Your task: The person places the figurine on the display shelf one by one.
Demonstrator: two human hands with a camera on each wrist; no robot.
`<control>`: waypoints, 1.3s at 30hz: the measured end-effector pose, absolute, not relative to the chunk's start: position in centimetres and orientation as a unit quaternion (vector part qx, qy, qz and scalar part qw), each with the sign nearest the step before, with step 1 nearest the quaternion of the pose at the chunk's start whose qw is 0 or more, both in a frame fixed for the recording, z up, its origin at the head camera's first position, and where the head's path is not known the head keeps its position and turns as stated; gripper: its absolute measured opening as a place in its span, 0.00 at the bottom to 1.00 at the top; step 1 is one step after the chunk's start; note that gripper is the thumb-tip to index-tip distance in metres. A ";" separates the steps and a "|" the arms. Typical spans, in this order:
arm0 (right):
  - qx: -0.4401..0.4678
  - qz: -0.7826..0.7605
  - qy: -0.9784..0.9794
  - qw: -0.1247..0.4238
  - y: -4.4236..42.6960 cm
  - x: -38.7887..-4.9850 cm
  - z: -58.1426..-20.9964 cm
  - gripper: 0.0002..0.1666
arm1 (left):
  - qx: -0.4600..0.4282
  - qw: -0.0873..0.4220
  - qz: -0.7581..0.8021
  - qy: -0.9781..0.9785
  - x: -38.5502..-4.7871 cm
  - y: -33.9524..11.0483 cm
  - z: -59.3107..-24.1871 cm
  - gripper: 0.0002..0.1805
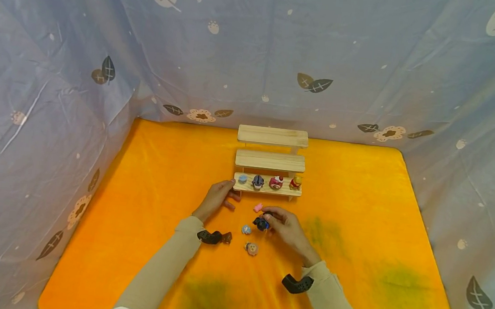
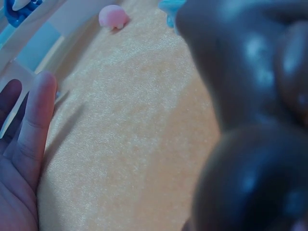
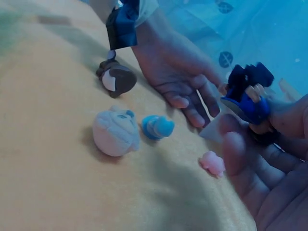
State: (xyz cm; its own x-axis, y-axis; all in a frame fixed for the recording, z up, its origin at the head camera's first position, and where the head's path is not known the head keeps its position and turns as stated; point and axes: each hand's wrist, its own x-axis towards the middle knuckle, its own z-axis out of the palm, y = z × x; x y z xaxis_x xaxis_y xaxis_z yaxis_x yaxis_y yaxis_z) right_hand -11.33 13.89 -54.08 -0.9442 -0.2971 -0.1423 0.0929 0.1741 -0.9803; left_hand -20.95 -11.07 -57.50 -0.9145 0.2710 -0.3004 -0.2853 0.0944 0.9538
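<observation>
At the far left of the working area, the left hand [image 1: 217, 199] is held at the near end of the lowest tier of a three-tier wooden stand [image 1: 270, 161], fingers loosely extended, nothing gripped; whether the plank is touched cannot be told. Just beside that wrist, a brown figurine [image 1: 226, 238] is seen lying on its side on the orange cloth [image 1: 160, 165].

Further right on the cloth, well apart from the stand's top tier, a small pale-blue figurine [image 1: 246, 229], a round beige figurine [image 1: 251, 248] and a small pink figurine [image 1: 258, 207] are noted, the pink one nearest the stand.

Next, the blue-and-black figurine [image 1: 262, 223] is pinched off the cloth in the right hand [image 1: 287, 229], in front of the stand. In the right wrist view its long axis is run roughly top to bottom, slightly slanted, with the dark lobed end pointed up; its facing cannot be told. The two hands are kept apart.

On the lowest tier, left to right: a low blue figurine [image 1: 242, 178], a grey-purple figurine [image 1: 257, 182], a red-and-white figurine [image 1: 276, 182], a yellow-and-red bear figurine [image 1: 296, 183].
</observation>
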 end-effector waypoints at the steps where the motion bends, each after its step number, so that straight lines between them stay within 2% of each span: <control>1: -0.074 -0.638 0.751 0.152 13.9 -11.3 -54.1 0.24 | -0.005 0.207 0.673 0.710 -20.9 -11.1 -57.5 0.33; 15: -0.105 -0.624 0.758 0.161 14.0 -11.3 -54.1 0.31 | -0.006 0.202 0.675 0.710 -21.0 -11.0 -57.6 0.32; 22: -0.066 -0.644 0.741 0.178 14.1 -11.3 -54.1 0.33 | -0.012 0.206 0.675 0.708 -21.1 -10.9 -57.7 0.32; 28: -0.055 -0.640 0.750 0.159 14.2 -11.2 -53.8 0.29 | -0.006 0.203 0.676 0.709 -21.1 -10.9 -57.7 0.32; 39: -0.057 -0.634 0.762 0.117 14.8 -11.8 -51.9 0.28 | -0.008 0.206 0.674 0.710 -20.8 -10.9 -57.0 0.32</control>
